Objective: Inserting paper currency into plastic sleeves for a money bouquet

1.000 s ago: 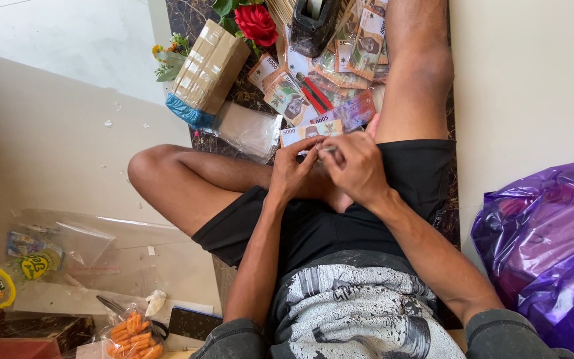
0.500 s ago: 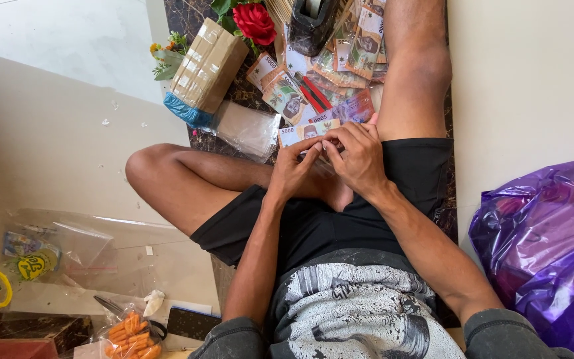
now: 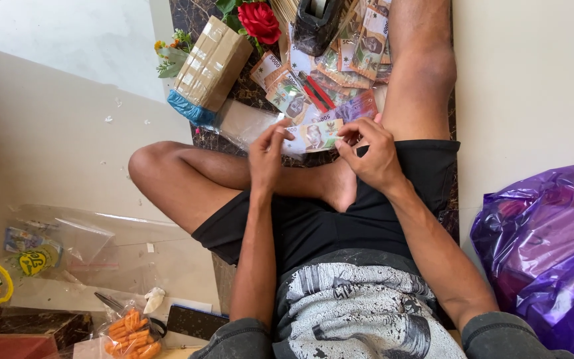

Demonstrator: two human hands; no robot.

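Note:
I sit cross-legged on the floor and hold a brownish banknote [image 3: 319, 135] flat between both hands above my folded leg. My left hand [image 3: 267, 156] pinches its left end with the fingertips. My right hand [image 3: 369, 153] grips its right end. Just beyond the note lies a spread of several similar banknotes [image 3: 350, 46] on a dark marbled slab [image 3: 187, 20]. A red and green pen-like stick [image 3: 317, 92] lies among them.
A tan cardboard box [image 3: 210, 63] and a red artificial rose [image 3: 258, 20] lie at the far left of the slab, with clear plastic wrap [image 3: 244, 123] beside them. A purple plastic bag [image 3: 546, 252] sits at my right. Clear bags [image 3: 68, 242], a snack packet [image 3: 127, 336] and scissors lie at my left.
Both hands have moved forward, away from my body, and drawn apart, so the banknote is now stretched out flat between them instead of bunched under the fingers.

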